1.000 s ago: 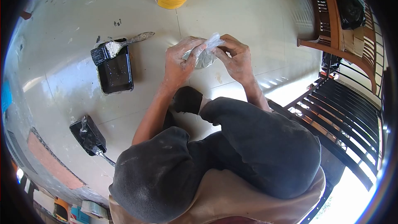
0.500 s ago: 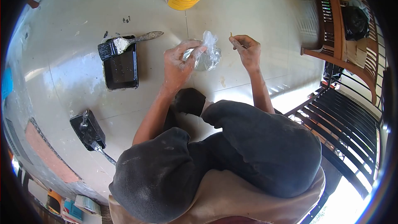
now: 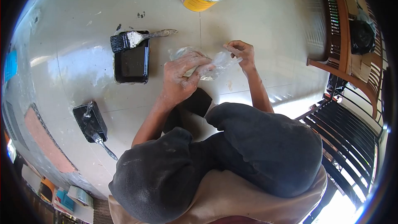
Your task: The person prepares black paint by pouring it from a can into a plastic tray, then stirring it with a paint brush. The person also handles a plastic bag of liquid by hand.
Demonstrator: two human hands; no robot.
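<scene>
My left hand (image 3: pixel 184 72) is closed around the gathered neck of a clear plastic bag (image 3: pixel 224 63). Something pale lies in the bag, mostly behind my fingers. Just right of the bag's loose end, my right hand (image 3: pixel 242 54) is pinched, with a small yellowish strip (image 3: pixel 226 45) at its fingertips, too small to make out well. To the left, a wide paintbrush (image 3: pixel 133 40) with black bristles rests across a black tray (image 3: pixel 131 67) holding dark liquid.
A yellow paint can (image 3: pixel 200 2) with a lid stands beyond my hands. Lower left lies a smaller black tray (image 3: pixel 90 120) with a paint-smeared tool in it. A wooden bench (image 3: pixel 346 58) and a black slatted metal rack (image 3: pixel 352 120) stand on the right.
My left hand has turned over the bag, and its loose end now points right. My right hand has come slightly left and down, close to the bag. The view has shifted a little.
</scene>
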